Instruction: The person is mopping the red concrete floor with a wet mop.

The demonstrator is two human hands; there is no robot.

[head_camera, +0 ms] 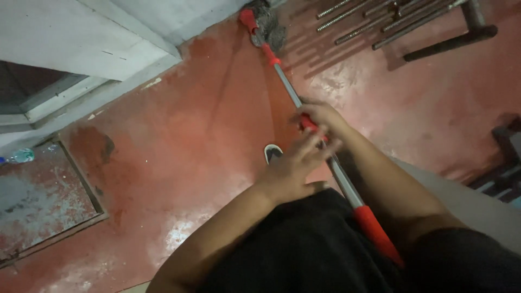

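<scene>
A mop with a silver pole [287, 89] and red fittings runs from the grey mop head [269, 26] at the top down to a red grip [377, 233] near my body. My right hand [320, 116] is closed around the pole at a red collar. Just below it, my left hand [296, 165] hovers against the pole with blurred fingers spread apart, holding nothing. A shoe tip [272, 152] shows on the floor beneath my left hand.
The wet red floor [206, 125] glistens. A grey wall and step [108, 49] stand at the upper left, above a sunken metal hatch [38, 201]. Several steel rods [380, 19] lie at the top right, dark metal frames [504, 163] at the right edge.
</scene>
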